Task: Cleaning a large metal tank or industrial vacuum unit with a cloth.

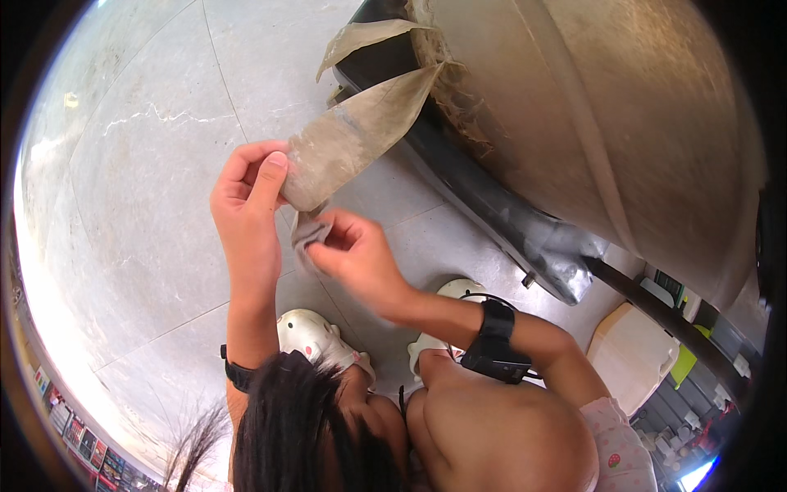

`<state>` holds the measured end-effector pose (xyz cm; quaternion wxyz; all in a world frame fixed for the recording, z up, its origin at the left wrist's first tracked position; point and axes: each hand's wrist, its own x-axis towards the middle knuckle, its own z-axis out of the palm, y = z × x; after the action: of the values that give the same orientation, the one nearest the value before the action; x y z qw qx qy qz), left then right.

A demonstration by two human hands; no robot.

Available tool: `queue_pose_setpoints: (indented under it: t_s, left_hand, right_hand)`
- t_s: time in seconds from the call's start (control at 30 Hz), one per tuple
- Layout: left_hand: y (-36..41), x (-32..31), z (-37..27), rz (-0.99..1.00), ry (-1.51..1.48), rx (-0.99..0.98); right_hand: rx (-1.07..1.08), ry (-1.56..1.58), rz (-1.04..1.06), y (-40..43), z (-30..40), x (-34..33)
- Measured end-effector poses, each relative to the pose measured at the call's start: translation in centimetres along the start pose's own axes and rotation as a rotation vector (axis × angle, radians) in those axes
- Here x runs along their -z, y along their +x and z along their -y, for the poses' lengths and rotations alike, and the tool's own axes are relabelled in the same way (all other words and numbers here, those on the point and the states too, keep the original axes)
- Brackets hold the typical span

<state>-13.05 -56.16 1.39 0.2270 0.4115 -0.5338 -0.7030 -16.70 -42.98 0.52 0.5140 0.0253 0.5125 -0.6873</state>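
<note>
A flat, stained strap of translucent beige material [363, 126] runs out from a large worn, beige rounded object [541, 123] at the upper right. My left hand [255, 184] pinches the strap's near end between thumb and fingers. Just below that end, my right hand [356, 252] grips a crumpled grey cloth [312, 234]; the hand is slightly blurred. Whether the cloth touches the strap is hard to tell. A second, shorter strip [369, 38] sticks out above the strap, held by neither hand.
A black curved base [479, 190] runs beneath the large object. A dark bar [664, 307] extends from it to the lower right, past a cream plastic container [633, 357]. My white shoes [307, 335] stand on grey floor tiles [160, 203]. Packed shelves [86, 436] line the lower left edge.
</note>
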Motion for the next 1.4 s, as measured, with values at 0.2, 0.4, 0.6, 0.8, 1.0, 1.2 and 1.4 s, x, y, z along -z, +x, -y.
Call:
queue_pose_setpoints:
  t_s: [0.2,0.4,0.6,0.8,1.0,1.2,1.4]
  left_hand:
    - [0.1,1.1,-1.3,0.049,0.009,-0.026]
    - [0.0,3.2,-1.5,0.126,0.036,0.001]
    - [-0.4,3.4,-1.7,0.106,0.032,-0.056]
    - [-0.3,5.0,-1.6,0.083,0.013,-0.081]
    - [0.0,5.5,-1.2,0.097,0.018,-0.106]
    - [-0.4,6.0,-0.6,0.045,0.033,-0.116]
    - [-0.5,6.7,-0.9,0.027,0.107,-0.139]
  right_hand:
    - [-0.062,0.026,-0.046,-0.4,-0.3,0.7]
    - [0.079,0.117,-0.057,0.5,0.6,-1.2]
    - [0.120,0.209,-0.136,1.0,1.7,-2.7]
    - [0.147,0.207,-0.034,-0.2,-0.9,-2.0]
    - [-0.103,0.350,0.109,-1.3,-0.2,-3.3]
    - [-0.284,0.447,0.043,-0.2,-2.0,-3.8]
    - [-0.381,0.280,0.123,-0.8,-1.4,-4.1]
